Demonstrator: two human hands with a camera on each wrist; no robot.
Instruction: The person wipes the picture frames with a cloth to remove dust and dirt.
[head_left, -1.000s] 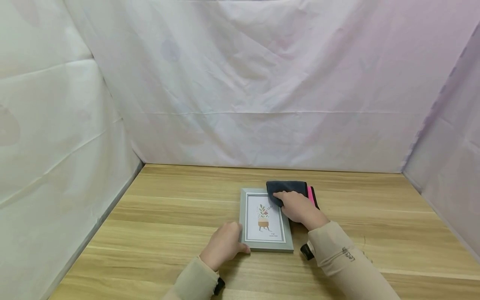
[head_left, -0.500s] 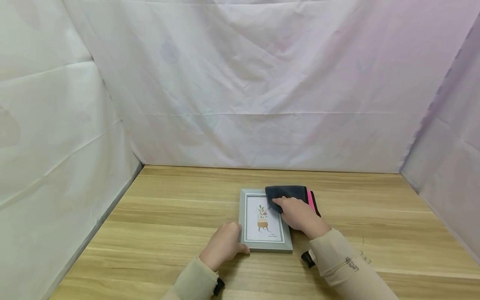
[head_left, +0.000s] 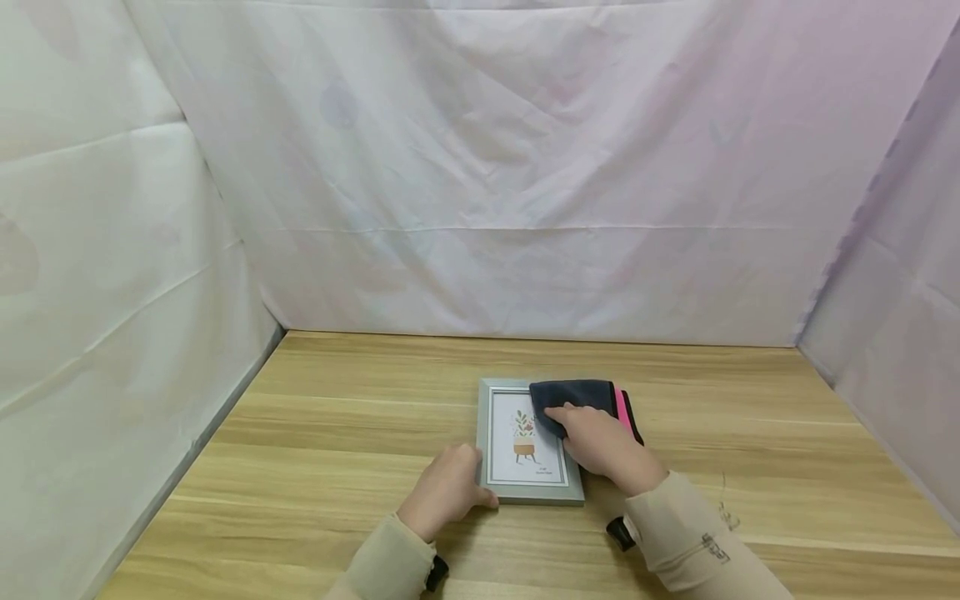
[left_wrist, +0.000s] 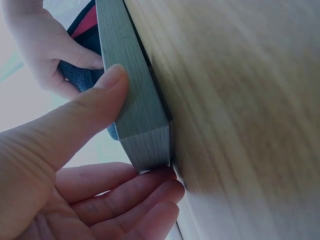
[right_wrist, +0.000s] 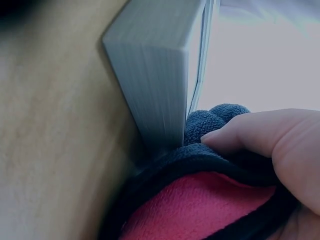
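Observation:
A grey picture frame (head_left: 528,492) lies flat on the wooden table, with a plant-stand print under its front. My left hand (head_left: 444,492) holds its near left corner: the thumb (left_wrist: 102,95) presses the near edge and the fingers (left_wrist: 130,197) touch the left side. Over the frame's upper right part lies a folded dark blue cloth (head_left: 573,392) with a pink inner side and black edging. My right hand (head_left: 603,442) grips this cloth against the frame. Seen from the right wrist, the thumb (right_wrist: 245,132) is bent onto the cloth; the other fingers are largely hidden by it.
The wooden tabletop (head_left: 337,417) extends to both sides of the frame. Behind it hangs a pale fabric backdrop (head_left: 510,208); more fabric hangs at the left (head_left: 112,275) and right (head_left: 900,292). Black wrist straps show at both cuffs.
My right hand and the cloth have slid a little toward me down the frame's right side. The left hand stays at the corner, and the frame has barely shifted.

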